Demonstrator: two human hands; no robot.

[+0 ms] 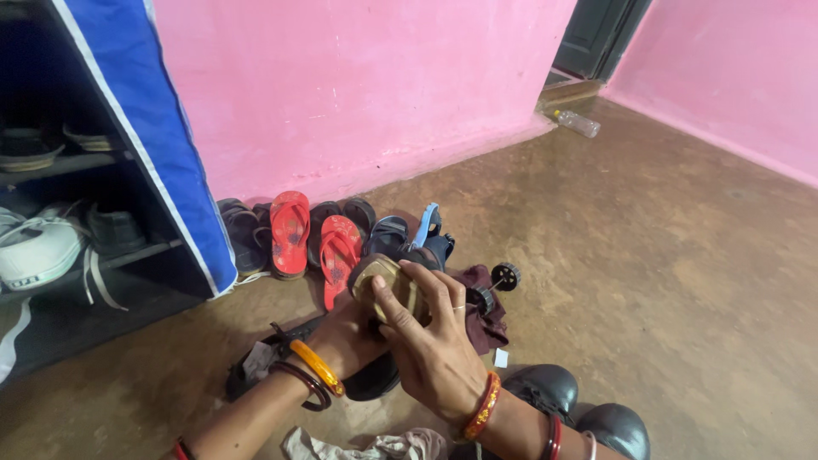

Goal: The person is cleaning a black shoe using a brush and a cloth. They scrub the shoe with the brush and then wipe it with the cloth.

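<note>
Shoe rack (145,119): blue fabric cover with white edging, up and to the left of the grip; a white sneaker (34,247) and dark shoes sit on its shelves.
Wall (358,85): pink, beyond the grip.
Floor (648,255): brown, bare to the right of the grip.
Footwear row: red flip-flops (311,238), dark sandals (243,234) and a blue-strapped sandal (426,226) lie just beyond the grip, along the wall base.
Black shoes (579,409): glossy pair, below and right of the grip, beside the right wrist.
Held shoe (371,375): dark, low over the floor; the left hand (349,336) is tucked into it, closed about its inside. Long axis runs from lower left to upper right; which end is the toe cannot be told.
Right hand (430,341): fingers curled firmly round a tan oval brush (385,285), at the shoe's upper end.
Maroon cloth (486,319): just right of the grip.
Round black pieces (498,285): two, on the cloth, right of the brush.
Bottle (578,123): clear plastic, lying far up and right by the doorway; label not legible.
White tag (501,358): small, on the floor right of the grip.
</note>
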